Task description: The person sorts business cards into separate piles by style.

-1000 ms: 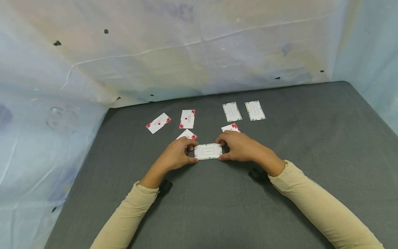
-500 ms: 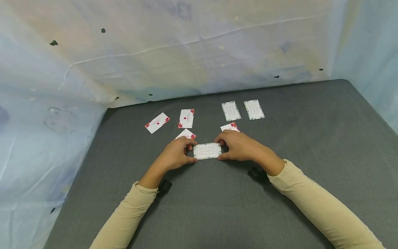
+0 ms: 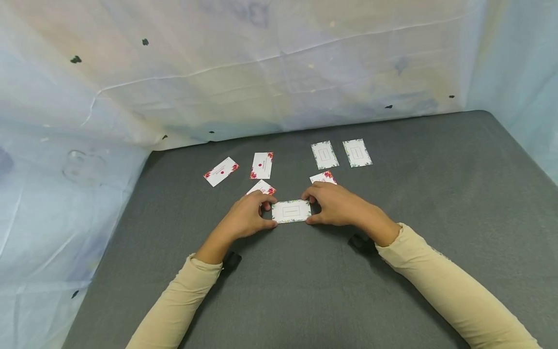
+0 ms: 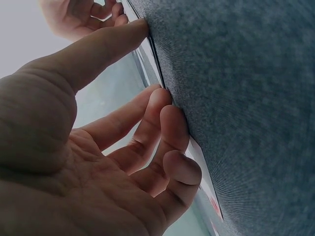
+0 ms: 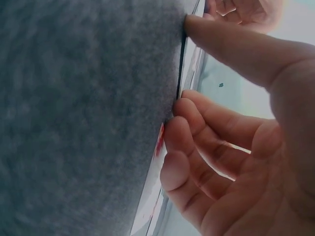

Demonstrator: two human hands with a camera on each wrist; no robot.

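While both my sleeves come in from the near edge of the grey table (image 3: 436, 194), the card (image 3: 291, 212) sits flat btwn my hands, dead centre in front of me, long axis running left-right, so each short end points straight into one grip. Left hand (image 3: 247, 217) has thumb on the near-left corner and fingers curled over the far-left edge, pinching that end; right hand (image 3: 336, 207) mirrors it on the right end, thumb near, fingers far. Wrist cams show the same: fingertips (image 4: 162, 98) and thumb down on the felt at the card edge, right fingertips (image 5: 184, 110) likewise. Neither hand is nearer, it's an even two-sided hold, card not lifted as far as I can tell. Just beyond my knuckles, two red-flowered cards (image 3: 261, 186) (image 3: 323, 177) lie partly hidden, one per hand. Farther back: two more red ones (image 3: 221, 171) (image 3: 261, 166) on the left, two green-bordered cards (image 3: 324, 155) (image 3: 357, 152) on the right, well apart from the held one.
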